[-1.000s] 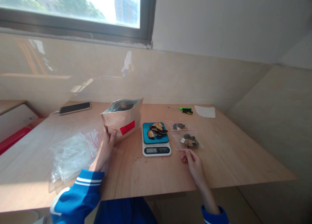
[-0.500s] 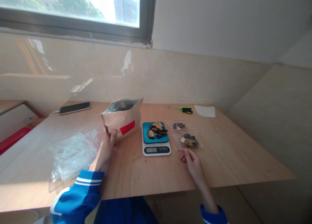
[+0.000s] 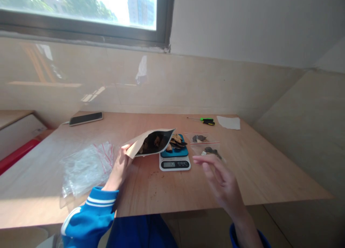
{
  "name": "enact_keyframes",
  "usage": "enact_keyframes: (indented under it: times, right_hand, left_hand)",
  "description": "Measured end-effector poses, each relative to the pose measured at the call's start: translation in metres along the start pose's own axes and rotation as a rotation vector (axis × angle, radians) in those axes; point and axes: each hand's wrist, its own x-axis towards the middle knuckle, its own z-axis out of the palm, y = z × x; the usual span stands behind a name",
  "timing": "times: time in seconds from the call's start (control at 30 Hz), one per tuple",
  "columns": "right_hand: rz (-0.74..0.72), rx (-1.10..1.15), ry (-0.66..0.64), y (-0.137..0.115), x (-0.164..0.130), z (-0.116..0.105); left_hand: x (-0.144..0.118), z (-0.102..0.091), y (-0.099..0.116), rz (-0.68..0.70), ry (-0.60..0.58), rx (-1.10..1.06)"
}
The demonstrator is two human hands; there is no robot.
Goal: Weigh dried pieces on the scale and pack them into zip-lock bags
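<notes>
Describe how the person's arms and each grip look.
The left sleeve is blue, with two white stripes near the cuff and a curved white band on its outer side. The right sleeve is blue, mostly out of frame. The left grip and right grip are bare, with no gloves visible.

The pouch (image 3: 138, 144) is hiding the ten-o'clock corner of the scale (image 3: 175, 159); digits on its display (image 3: 169, 164) are seemingly blurring. The right hand (image 3: 221, 179) is covering the nearer bag (image 3: 197, 150) at six o'clock. At eleven, the top edge is cropping the window (image 3: 81, 7).
</notes>
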Motion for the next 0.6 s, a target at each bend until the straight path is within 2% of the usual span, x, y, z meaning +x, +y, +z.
enact_keyframes:
  times: [0.07, 0.17, 0.27, 0.37, 0.43, 0.6]
  right_hand:
    - [-0.067, 0.046, -0.155, -0.027, 0.017, 0.001]
    - [-0.169, 0.045, -0.409, -0.043, 0.049, 0.015]
    - [-0.274, -0.054, -0.578, -0.039, 0.079, 0.039]
    - [-0.358, -0.192, -0.731, -0.026, 0.095, 0.066]
    - [-0.346, -0.270, -0.730, -0.017, 0.098, 0.083]
    - [-0.280, -0.301, -0.603, -0.006, 0.093, 0.120]
  left_hand:
    - [-0.003, -0.001, 0.002, 0.007, -0.013, 0.004]
    - [-0.006, -0.001, 0.008, 0.008, -0.024, 0.002]
    - [-0.010, 0.000, 0.011, 0.029, -0.038, -0.004]
    - [-0.013, 0.002, 0.010, 0.072, -0.042, 0.009]
    - [-0.015, 0.004, 0.007, 0.105, -0.042, 0.032]
    - [-0.016, 0.009, 0.004, 0.176, -0.028, 0.091]
